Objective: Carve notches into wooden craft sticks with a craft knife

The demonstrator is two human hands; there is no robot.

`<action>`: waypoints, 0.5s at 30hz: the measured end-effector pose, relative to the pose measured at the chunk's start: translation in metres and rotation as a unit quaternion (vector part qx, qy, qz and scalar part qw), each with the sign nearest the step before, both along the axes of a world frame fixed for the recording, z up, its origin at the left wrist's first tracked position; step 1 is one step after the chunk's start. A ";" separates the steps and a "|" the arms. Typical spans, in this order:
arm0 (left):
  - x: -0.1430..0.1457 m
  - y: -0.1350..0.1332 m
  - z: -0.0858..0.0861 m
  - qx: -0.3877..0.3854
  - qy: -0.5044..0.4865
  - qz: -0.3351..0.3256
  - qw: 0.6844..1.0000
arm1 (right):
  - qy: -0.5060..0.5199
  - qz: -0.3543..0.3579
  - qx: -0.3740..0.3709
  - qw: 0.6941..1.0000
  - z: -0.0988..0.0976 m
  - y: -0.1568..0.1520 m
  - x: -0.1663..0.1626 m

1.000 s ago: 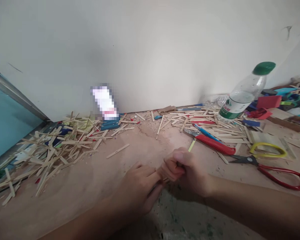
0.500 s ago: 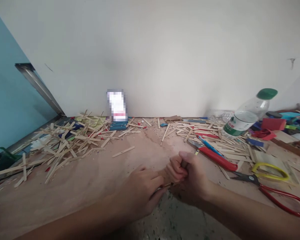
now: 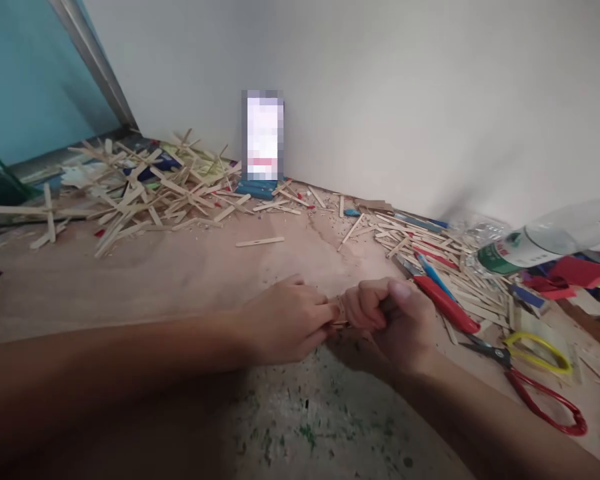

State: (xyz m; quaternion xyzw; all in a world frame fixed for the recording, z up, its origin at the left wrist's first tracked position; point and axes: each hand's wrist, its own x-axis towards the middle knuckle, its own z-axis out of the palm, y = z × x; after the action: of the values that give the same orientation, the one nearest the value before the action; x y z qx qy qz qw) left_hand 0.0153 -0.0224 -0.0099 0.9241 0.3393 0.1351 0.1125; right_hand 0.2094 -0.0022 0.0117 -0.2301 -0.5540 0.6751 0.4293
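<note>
My left hand (image 3: pixel 286 320) and my right hand (image 3: pixel 390 315) meet at the middle of the wooden tabletop (image 3: pixel 180 267), fingers curled. Between their fingertips they pinch a small wooden stick piece (image 3: pixel 340 313), mostly hidden by the fingers. Both forearms rest low over the table. A red-handled cutter (image 3: pixel 445 303) lies just right of my right hand.
A heap of wooden sticks (image 3: pixel 145 190) covers the back left. More sticks (image 3: pixel 430 247) lie at the right, with a tipped plastic bottle (image 3: pixel 545 240), scissors with a red and a yellow handle (image 3: pixel 535 373) and coloured scraps. A blurred upright phone (image 3: pixel 263 137) leans on the wall.
The view has swung left and tilted down. My hands stay together on the stick piece, with the right fist turned so its knuckles face up.
</note>
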 end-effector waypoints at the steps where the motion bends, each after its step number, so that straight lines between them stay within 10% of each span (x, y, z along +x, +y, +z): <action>1: 0.000 0.000 0.000 0.005 -0.004 -0.002 1.000 | -0.007 0.000 -0.001 1.000 0.002 0.001 0.001; 15: 0.000 0.002 0.006 -0.013 -0.014 -0.010 1.000 | -0.063 0.056 0.082 0.993 0.024 0.002 0.011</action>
State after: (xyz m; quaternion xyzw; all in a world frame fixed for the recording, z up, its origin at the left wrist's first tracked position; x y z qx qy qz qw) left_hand 0.0152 -0.0207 -0.0038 0.9238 0.3305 0.1428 0.1306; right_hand 0.2199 0.0000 0.0359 -0.2048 -0.6454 0.6345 0.3726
